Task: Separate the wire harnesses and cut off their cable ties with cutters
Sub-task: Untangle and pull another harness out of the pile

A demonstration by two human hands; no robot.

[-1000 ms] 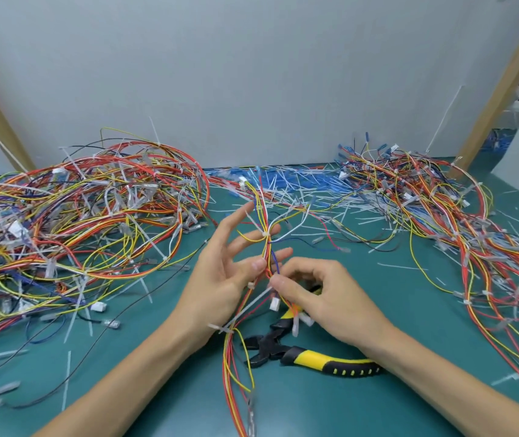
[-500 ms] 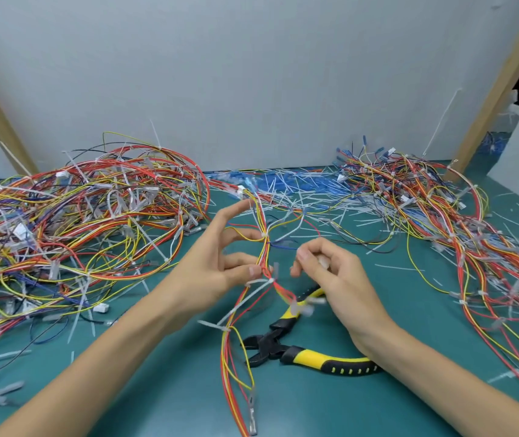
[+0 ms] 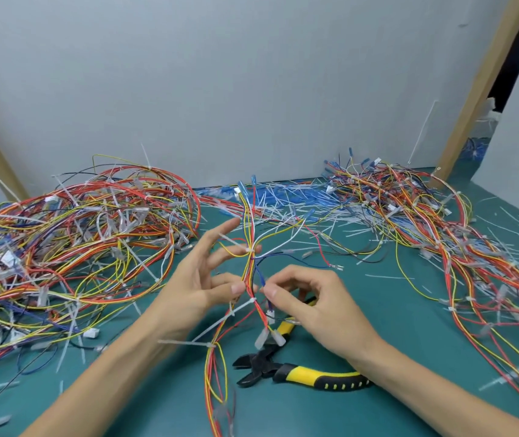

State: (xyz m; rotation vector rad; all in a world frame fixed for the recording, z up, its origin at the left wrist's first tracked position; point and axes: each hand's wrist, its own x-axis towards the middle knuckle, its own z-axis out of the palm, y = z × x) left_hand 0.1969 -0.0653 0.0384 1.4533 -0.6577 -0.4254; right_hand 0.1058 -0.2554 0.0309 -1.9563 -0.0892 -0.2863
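A wire harness [image 3: 249, 228] of red, yellow, white and blue wires stands upright between my hands, bound by white cable ties [image 3: 249, 249]. My left hand [image 3: 201, 282] pinches the bundle between thumb and a finger, the other fingers spread. My right hand [image 3: 315, 302] pinches a blue wire of the same harness just to the right. Two more cable ties [image 3: 253, 300] with long tails sit lower on the bundle. The yellow-and-black cutters [image 3: 302, 370] lie on the green mat below my right hand, untouched.
A big tangle of harnesses [image 3: 72, 244] covers the left of the mat, another pile [image 3: 434, 228] the right. Cut white and blue tie scraps [image 3: 286, 197] litter the back by the grey wall. Wooden posts [image 3: 479, 89] lean at both sides.
The harness rose a little and stands more upright. My right hand moved back in from the right and now pinches a blue wire close to my left thumb.
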